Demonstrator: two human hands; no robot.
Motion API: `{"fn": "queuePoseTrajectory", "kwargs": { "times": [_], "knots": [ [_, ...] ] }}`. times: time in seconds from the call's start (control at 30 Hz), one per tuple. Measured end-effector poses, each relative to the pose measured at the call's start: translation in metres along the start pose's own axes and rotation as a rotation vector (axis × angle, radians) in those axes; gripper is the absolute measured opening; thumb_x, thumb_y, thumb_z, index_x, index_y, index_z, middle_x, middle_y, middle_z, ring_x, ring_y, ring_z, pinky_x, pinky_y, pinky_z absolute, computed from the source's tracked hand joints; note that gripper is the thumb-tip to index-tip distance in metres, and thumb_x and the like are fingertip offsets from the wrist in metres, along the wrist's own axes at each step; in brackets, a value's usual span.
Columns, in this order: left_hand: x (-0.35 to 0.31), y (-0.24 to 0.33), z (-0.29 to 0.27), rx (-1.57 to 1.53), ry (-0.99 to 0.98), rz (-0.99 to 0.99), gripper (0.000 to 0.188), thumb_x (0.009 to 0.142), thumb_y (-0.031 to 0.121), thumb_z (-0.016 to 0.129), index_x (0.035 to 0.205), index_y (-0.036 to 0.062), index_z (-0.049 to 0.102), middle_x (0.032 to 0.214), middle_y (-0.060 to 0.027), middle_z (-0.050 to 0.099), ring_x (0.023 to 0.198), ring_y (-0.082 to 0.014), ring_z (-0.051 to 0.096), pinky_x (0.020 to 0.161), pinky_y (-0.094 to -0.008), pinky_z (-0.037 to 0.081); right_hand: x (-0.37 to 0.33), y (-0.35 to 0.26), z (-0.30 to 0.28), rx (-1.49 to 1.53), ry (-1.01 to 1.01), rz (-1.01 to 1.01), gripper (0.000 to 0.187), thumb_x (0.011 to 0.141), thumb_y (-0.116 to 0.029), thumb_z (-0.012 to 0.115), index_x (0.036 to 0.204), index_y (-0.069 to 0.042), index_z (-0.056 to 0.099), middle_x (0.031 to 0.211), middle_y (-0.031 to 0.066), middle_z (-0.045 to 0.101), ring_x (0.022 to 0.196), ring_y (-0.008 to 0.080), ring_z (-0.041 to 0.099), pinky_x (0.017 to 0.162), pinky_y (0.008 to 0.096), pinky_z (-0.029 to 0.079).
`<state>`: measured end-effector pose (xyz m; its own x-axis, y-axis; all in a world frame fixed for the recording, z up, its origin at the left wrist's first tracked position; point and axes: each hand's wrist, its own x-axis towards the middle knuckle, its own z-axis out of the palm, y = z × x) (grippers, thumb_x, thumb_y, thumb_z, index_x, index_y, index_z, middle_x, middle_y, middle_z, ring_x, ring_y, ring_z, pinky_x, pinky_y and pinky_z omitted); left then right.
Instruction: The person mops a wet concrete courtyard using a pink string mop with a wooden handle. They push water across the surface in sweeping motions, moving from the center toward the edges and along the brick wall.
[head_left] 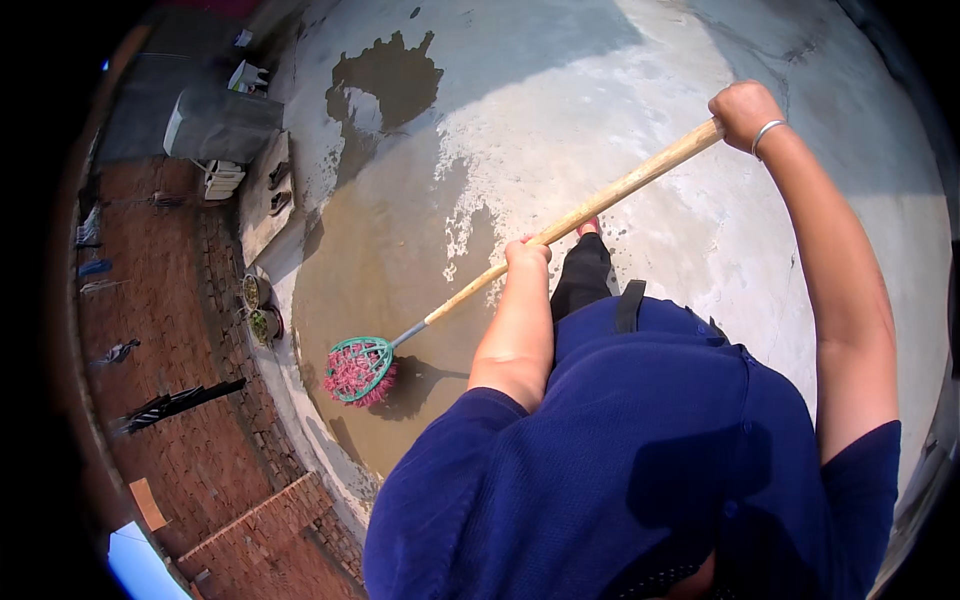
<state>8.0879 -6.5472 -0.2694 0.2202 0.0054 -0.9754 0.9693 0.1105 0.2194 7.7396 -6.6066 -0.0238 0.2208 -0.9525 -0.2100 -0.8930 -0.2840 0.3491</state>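
Note:
I hold a mop by its long wooden handle, which runs slantwise from upper right to lower left. My right hand, with a silver bangle at the wrist, is closed round the handle's top end. Farther down, my left hand grips the handle near its middle. The mop head has a green plastic frame with pink strands. It is over wet concrete on the left, with its shadow beside it; whether it touches the ground I cannot tell.
Brownish water covers part of the concrete floor, and a separate wet patch lies farther off. Along the left stand a brick wall, potted plants, a slab with dark shoes and a grey box-like object.

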Motion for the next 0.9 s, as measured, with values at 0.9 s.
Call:
{"fn": "queuePoseTrajectory", "kwargs": {
  "times": [0.9],
  "knots": [
    [0.013,-0.176,0.476,0.275,-0.299,-0.019,0.018,0.081,0.007,0.049,0.067,0.01,0.038,0.052,0.0015,0.039,0.044,-0.0113,0.041,0.043,-0.0262,0.039,0.293,0.206,0.033,0.183,0.285,0.012,0.014,0.059,-0.009,0.062,0.058,-0.008,0.048,0.055,0.0074,0.05,0.053,0.025,0.053,0.052,0.036,0.043]
  ]
}}
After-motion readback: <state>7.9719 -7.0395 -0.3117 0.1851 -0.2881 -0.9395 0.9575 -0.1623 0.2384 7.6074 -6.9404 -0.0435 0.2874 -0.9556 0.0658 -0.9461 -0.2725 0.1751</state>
